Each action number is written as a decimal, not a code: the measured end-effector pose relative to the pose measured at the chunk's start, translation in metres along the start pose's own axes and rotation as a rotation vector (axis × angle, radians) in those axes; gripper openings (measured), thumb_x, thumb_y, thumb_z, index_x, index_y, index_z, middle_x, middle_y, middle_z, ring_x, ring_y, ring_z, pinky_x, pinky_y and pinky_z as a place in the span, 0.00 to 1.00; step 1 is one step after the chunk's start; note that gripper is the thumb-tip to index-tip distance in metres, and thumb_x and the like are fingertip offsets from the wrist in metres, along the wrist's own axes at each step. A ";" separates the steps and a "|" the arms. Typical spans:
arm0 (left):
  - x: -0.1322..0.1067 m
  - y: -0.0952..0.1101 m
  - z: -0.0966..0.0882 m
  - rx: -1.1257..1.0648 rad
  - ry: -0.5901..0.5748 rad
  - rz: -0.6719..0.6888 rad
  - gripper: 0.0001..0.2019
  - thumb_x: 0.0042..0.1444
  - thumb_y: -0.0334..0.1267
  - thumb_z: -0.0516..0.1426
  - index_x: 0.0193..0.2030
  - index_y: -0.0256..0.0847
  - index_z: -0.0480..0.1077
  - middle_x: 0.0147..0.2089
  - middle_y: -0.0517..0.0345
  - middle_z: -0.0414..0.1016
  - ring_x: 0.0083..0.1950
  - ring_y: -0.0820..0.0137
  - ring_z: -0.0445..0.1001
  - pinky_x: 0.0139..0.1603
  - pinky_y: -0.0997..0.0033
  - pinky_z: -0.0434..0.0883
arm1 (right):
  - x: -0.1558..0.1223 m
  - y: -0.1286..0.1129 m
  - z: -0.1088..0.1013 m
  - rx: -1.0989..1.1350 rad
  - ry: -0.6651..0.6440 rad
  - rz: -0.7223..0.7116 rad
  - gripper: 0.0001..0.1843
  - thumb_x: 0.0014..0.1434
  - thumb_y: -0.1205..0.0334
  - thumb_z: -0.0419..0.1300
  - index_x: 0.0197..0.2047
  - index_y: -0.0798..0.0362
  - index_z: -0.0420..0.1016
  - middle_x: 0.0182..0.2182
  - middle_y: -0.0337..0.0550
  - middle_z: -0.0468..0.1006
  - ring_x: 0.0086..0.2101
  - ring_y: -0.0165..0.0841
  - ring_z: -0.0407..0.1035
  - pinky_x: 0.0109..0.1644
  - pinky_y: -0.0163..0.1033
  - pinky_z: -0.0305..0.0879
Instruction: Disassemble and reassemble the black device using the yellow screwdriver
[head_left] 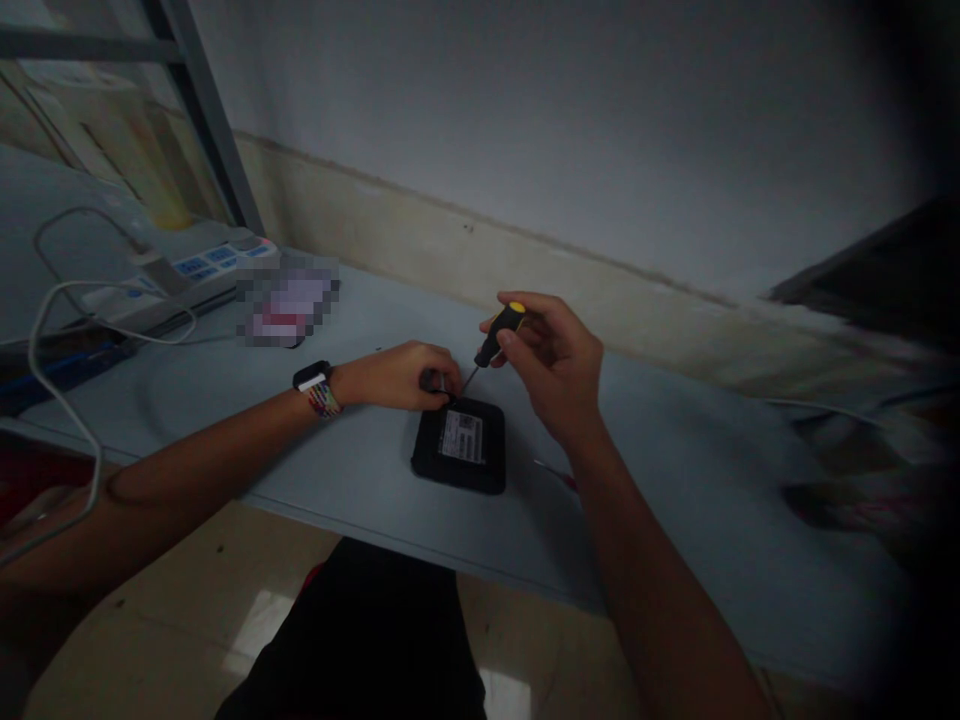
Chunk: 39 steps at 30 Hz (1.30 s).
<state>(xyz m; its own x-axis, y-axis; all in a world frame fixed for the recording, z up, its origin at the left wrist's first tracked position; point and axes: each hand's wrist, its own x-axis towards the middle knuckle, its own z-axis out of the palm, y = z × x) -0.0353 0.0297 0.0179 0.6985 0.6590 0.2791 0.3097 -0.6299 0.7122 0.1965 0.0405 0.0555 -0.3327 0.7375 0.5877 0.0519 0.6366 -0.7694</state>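
Note:
A flat black box [427, 462] with rounded corners lies on the table, a white printed label [462, 438] on its upper face. My right hand [559, 365] is closed around the black and yellow handle of a screwdriver [491, 340]. Its thin shaft slants down to the left, towards the box's far edge. Beside that tip, my left hand [420, 375] is closed at the box's far left corner. Its curled fingers are around a small dark piece [433, 380] that I cannot make out. Exactly where the screwdriver tip touches is hard to see.
A phone-like item [289, 305], blurred out, lies at the back left near a white power strip [217, 262]. A white cable [64, 290] loops at the left. Close to my right forearm lies a thin tool [553, 470], partly hidden. Dim items [847, 500] are at the far right.

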 end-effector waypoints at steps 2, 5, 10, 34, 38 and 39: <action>0.000 0.000 0.001 0.001 0.001 -0.005 0.08 0.59 0.29 0.61 0.45 0.37 0.79 0.42 0.54 0.80 0.40 0.71 0.77 0.43 0.71 0.72 | -0.001 0.001 0.001 -0.020 -0.026 -0.009 0.18 0.66 0.56 0.71 0.58 0.43 0.80 0.43 0.39 0.87 0.36 0.30 0.82 0.36 0.35 0.79; 0.000 0.000 0.001 0.012 0.000 -0.014 0.08 0.59 0.29 0.61 0.45 0.37 0.79 0.42 0.55 0.80 0.40 0.71 0.77 0.43 0.71 0.72 | -0.002 -0.002 0.003 -0.096 -0.029 -0.029 0.15 0.65 0.57 0.71 0.55 0.45 0.79 0.41 0.38 0.86 0.36 0.31 0.82 0.38 0.37 0.78; -0.001 0.004 -0.003 0.012 -0.088 -0.053 0.14 0.59 0.36 0.66 0.52 0.38 0.78 0.47 0.52 0.81 0.44 0.67 0.79 0.44 0.69 0.73 | -0.001 -0.012 0.008 -0.053 -0.028 0.014 0.16 0.62 0.58 0.74 0.43 0.46 0.70 0.40 0.39 0.87 0.30 0.29 0.77 0.28 0.33 0.69; -0.001 0.004 0.000 0.008 -0.140 -0.050 0.16 0.59 0.42 0.69 0.50 0.38 0.76 0.48 0.51 0.77 0.44 0.67 0.75 0.43 0.69 0.70 | -0.005 -0.013 0.013 0.273 -0.033 0.200 0.16 0.69 0.45 0.67 0.53 0.44 0.78 0.39 0.38 0.86 0.15 0.21 0.61 0.14 0.32 0.55; -0.001 0.005 -0.001 -0.001 -0.154 -0.051 0.16 0.59 0.42 0.68 0.51 0.38 0.75 0.49 0.51 0.78 0.44 0.67 0.75 0.43 0.69 0.70 | -0.005 -0.014 0.013 0.161 0.052 0.124 0.14 0.64 0.48 0.73 0.40 0.46 0.78 0.45 0.40 0.88 0.18 0.22 0.62 0.15 0.33 0.56; -0.001 0.006 -0.001 0.000 -0.159 -0.058 0.16 0.60 0.42 0.68 0.51 0.38 0.75 0.50 0.51 0.78 0.44 0.67 0.76 0.44 0.69 0.70 | -0.004 -0.014 0.015 0.143 0.082 0.117 0.16 0.61 0.48 0.75 0.38 0.46 0.75 0.45 0.39 0.88 0.18 0.22 0.61 0.15 0.33 0.56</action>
<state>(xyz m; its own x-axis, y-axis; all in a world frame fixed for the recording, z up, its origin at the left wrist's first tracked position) -0.0349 0.0262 0.0227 0.7725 0.6211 0.1322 0.3524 -0.5925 0.7245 0.1835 0.0251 0.0601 -0.2544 0.8243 0.5058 -0.0506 0.5110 -0.8581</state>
